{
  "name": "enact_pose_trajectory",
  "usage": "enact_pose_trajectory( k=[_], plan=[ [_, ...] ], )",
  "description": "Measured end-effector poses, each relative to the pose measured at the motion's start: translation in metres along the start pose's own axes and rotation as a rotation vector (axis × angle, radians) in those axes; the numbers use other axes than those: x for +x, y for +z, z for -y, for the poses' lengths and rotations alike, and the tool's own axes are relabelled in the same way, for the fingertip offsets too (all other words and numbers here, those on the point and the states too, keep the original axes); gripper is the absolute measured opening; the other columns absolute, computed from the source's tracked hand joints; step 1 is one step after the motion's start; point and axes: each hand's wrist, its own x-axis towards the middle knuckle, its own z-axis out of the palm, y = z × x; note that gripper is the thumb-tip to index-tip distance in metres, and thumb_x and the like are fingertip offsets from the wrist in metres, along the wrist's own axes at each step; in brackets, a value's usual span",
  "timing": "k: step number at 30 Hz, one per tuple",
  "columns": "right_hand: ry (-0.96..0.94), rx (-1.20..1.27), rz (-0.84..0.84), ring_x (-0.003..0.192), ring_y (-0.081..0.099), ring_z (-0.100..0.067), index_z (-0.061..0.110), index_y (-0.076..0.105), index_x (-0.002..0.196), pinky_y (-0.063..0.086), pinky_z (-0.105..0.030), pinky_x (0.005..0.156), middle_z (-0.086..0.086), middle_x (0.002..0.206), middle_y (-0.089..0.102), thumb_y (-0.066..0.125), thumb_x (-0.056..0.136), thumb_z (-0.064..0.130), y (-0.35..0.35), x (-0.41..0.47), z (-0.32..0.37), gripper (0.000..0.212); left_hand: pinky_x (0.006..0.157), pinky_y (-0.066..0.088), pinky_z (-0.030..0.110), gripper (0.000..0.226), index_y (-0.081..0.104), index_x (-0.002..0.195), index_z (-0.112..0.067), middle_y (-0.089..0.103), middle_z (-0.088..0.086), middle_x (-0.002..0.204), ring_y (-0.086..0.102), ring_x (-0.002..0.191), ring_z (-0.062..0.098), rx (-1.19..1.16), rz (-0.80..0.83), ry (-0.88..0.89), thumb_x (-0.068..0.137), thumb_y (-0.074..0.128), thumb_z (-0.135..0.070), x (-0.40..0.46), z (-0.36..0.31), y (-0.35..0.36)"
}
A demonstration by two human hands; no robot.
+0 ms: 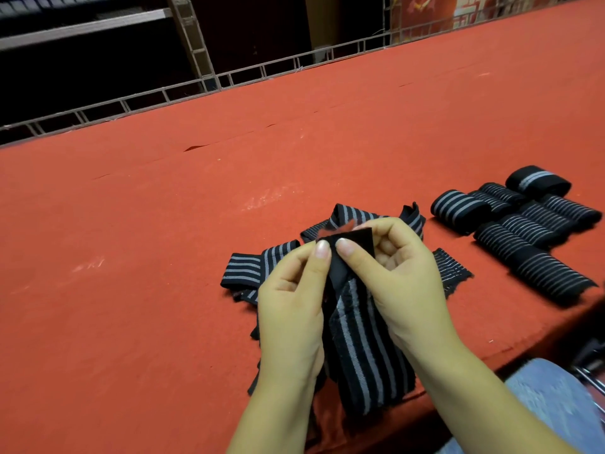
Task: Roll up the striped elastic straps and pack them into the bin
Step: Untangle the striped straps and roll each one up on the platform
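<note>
Roughly midway, it seems: a cluster of rolled straps (520, 221) already lies on the red surface (163, 224) to the right, while a loose heap of unrolled straps (248, 270) waits beneath the hands. The left hand (291, 299) and right hand (399, 267), close together, pinch the black end of one strap (363, 348), apparently starting its roll. No bin is in view, so packing remains.

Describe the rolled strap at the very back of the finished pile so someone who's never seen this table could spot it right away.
Start at the red table and look right of the hands to the cluster of rolled straps near its front edge. The farthest roll sits at the back of that cluster. Unlike its neighbours, striped across their whole width, it shows broad plain black margins around one narrow band of grey stripes.
</note>
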Motion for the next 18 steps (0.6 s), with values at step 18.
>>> enact_pose_trajectory(
  k=[18],
  plan=[
    [0.109, 0.306, -0.084, 0.074, 0.063, -0.015, 0.022, 0.060, 0.066, 0.053, -0.025, 0.069, -0.001, 0.075, 0.068, 0.077, 0.070, 0.005, 0.0000, 0.0053, 0.0038, 0.025, 0.067, 0.052, 0.022, 0.013, 0.074, 0.080, -0.024, 0.072, -0.004, 0.077, 0.065, 0.072, 0.008, 0.080, 0.029, 0.102, 0.086, 0.063, -0.028, 0.0020, 0.0047, -0.0021]
  ],
)
